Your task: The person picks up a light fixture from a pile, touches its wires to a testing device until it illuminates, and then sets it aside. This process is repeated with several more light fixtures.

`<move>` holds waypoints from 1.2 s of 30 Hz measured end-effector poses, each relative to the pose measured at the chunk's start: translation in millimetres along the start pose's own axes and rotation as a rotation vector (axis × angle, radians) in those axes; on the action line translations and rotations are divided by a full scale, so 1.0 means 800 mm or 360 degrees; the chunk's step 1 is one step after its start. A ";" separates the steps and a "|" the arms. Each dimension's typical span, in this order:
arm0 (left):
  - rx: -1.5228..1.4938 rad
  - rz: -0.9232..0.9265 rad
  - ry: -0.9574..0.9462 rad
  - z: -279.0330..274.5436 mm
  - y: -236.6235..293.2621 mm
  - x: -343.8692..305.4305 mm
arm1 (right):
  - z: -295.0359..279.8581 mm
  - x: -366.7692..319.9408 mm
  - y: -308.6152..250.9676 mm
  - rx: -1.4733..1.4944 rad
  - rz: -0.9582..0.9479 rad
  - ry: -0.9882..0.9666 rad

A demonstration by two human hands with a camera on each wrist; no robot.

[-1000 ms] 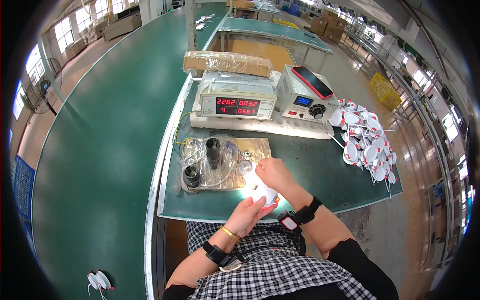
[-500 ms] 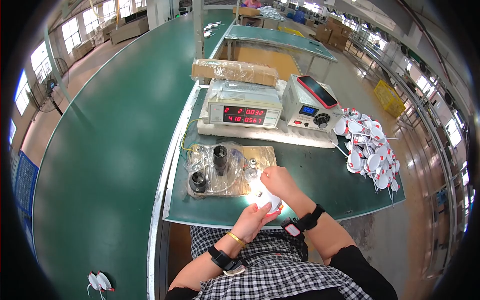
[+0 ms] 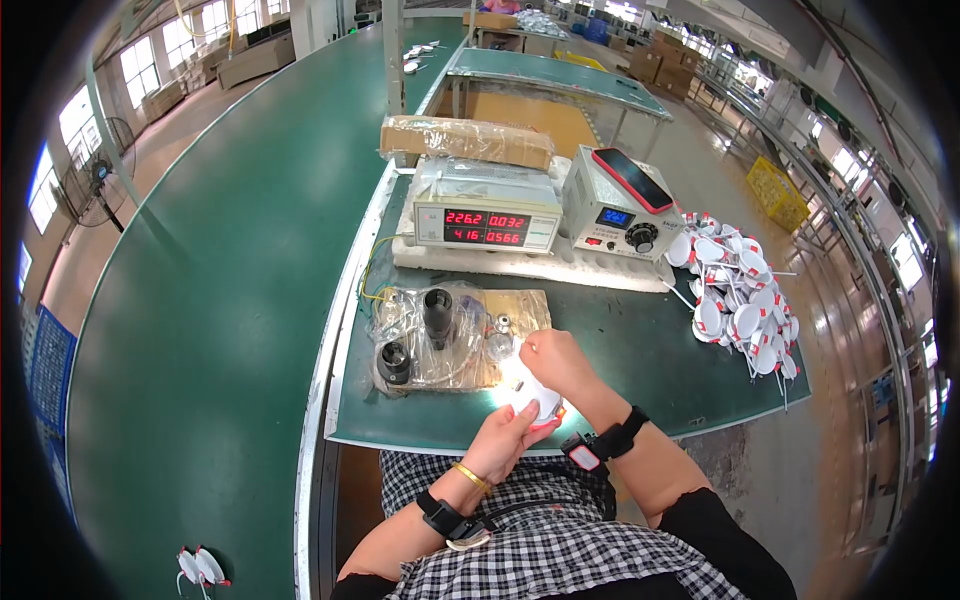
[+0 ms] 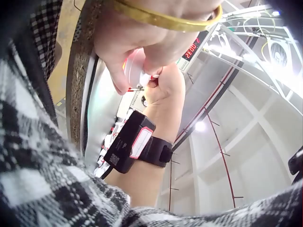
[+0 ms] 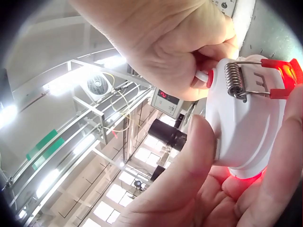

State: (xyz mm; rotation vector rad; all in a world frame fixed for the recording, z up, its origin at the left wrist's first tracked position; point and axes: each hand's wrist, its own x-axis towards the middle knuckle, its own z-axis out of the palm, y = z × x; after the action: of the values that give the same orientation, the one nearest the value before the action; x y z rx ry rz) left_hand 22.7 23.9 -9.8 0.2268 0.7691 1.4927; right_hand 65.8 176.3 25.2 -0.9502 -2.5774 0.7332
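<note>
A lit white LED downlight (image 3: 538, 398) is held between both hands over the bench's front edge. My left hand (image 3: 506, 434) grips its round body, thumb on one side and fingers on the other, as the right wrist view shows. My right hand (image 3: 562, 362) has curled fingers around a short white cord (image 5: 202, 75) at the back of the downlight, beside a red grommet (image 5: 209, 79). A coiled spring clip (image 5: 234, 80) with glowing red sleeves sticks out from the body. Inside the right fist, the cord's far end is hidden.
Behind the hands, a plastic-wrapped board (image 3: 470, 372) bears black sockets (image 3: 438, 318). Further back stand a meter with red digits (image 3: 487, 232) and a grey power unit (image 3: 610, 222) under a phone (image 3: 634, 180). Downlights are heaped (image 3: 745, 318) at right; a green belt (image 3: 220, 320) runs left.
The head view has shifted slightly, so the bench sits a little lower and further right. Both hands keep their hold on the downlight and cord. The meter's last digits have changed.
</note>
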 end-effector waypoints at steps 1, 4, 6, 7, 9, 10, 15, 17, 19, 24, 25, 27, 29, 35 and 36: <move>0.0000 -0.0001 0.0000 0.000 0.000 0.000 | -0.001 0.000 -0.001 0.0000 0.0005 -0.0001; -0.0012 -0.0008 -0.0012 0.000 0.001 0.000 | -0.001 0.000 -0.002 -0.0009 0.0019 -0.0007; -0.0019 0.0008 -0.0001 -0.001 -0.001 0.001 | -0.002 0.000 -0.004 -0.0018 0.0025 -0.0011; -0.0018 0.0010 -0.0001 0.000 0.001 0.001 | -0.004 0.000 -0.008 -0.0038 0.0036 -0.0031; 0.0035 -0.0006 -0.0017 0.002 0.004 -0.001 | -0.006 0.000 -0.010 -0.0060 0.0045 -0.0050; 0.0035 -0.0004 -0.0017 0.002 0.003 -0.001 | -0.005 0.000 -0.009 -0.0056 0.0045 -0.0050; 0.0000 0.0001 0.0036 0.002 0.000 -0.001 | -0.003 0.000 -0.005 -0.0065 0.0040 -0.0054; -0.0009 0.0011 0.0015 0.001 -0.001 0.000 | -0.001 0.000 -0.003 -0.0035 -0.0008 0.0004; -0.0018 0.0021 -0.0004 0.001 -0.001 -0.001 | -0.002 0.000 -0.004 -0.0030 -0.0003 0.0001; -0.0023 0.0004 0.0009 0.000 -0.001 0.000 | 0.000 0.001 -0.002 -0.0024 -0.0004 -0.0002; -0.0022 0.0003 0.0009 0.001 -0.001 -0.001 | 0.000 0.001 -0.001 -0.0019 -0.0001 -0.0004; -0.0011 -0.0005 0.0024 0.002 0.000 -0.001 | 0.000 0.001 -0.001 -0.0013 0.0004 -0.0006; -0.0051 -0.0008 -0.0014 0.000 0.001 -0.001 | -0.001 0.001 -0.001 -0.0029 -0.0026 0.0002; -0.0044 0.0023 -0.0022 0.002 -0.002 0.000 | -0.003 0.000 -0.008 -0.0081 -0.0019 -0.0002; -0.0040 0.0066 -0.0029 0.002 -0.002 0.000 | -0.004 -0.001 -0.009 -0.0080 -0.0014 -0.0003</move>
State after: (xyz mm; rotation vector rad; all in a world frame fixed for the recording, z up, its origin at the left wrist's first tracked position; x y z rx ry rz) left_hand 25.3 24.3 -9.5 0.2384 0.7341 1.5365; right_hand 64.0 172.4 31.5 -0.9528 -2.6117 0.6702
